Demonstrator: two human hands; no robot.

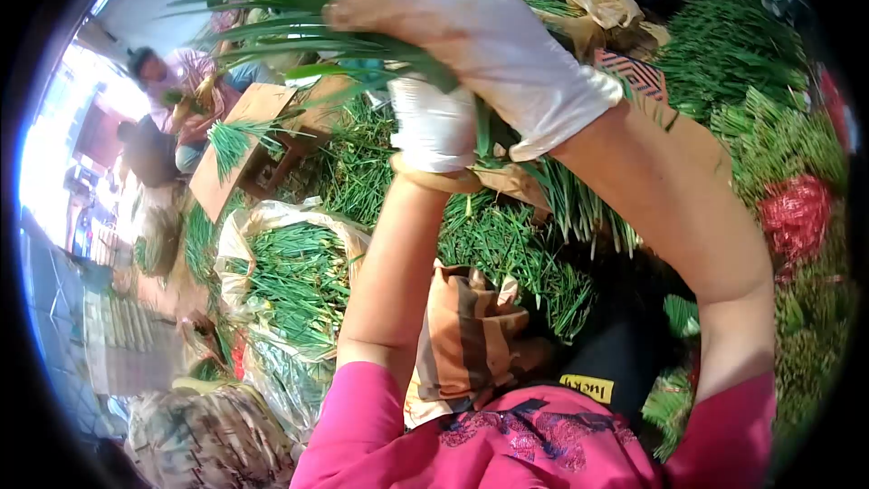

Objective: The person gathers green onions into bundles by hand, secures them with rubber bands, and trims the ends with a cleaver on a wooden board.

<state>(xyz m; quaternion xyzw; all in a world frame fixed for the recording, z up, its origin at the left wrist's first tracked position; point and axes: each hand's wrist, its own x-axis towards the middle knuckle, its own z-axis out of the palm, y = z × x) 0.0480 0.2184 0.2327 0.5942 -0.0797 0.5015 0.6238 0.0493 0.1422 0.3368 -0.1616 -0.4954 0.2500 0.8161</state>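
A bunch of long green garlic chives (299, 32) is raised at the top, its leaves fanning to the left. My right hand (507, 45), in a thin whitish glove with brown stains, is closed around the bunch, thumb to the left. Just below it, my left hand (434, 122), also gloved, is against the same bunch and looks closed on it; leaves and the right hand hide most of its fingers. A band circles the left wrist. Below and right of the hands, more chives (588, 208) lie with pale stalk ends toward me.
Loose chives (507, 244) are heaped before me. A lined sack (294, 281) of greens stands left, a board (240, 149) with a small bunch beyond it. Stacked chives (733, 45) and red plastic twine (797, 217) are on the right. Another person (190, 81) sits far left holding greens.
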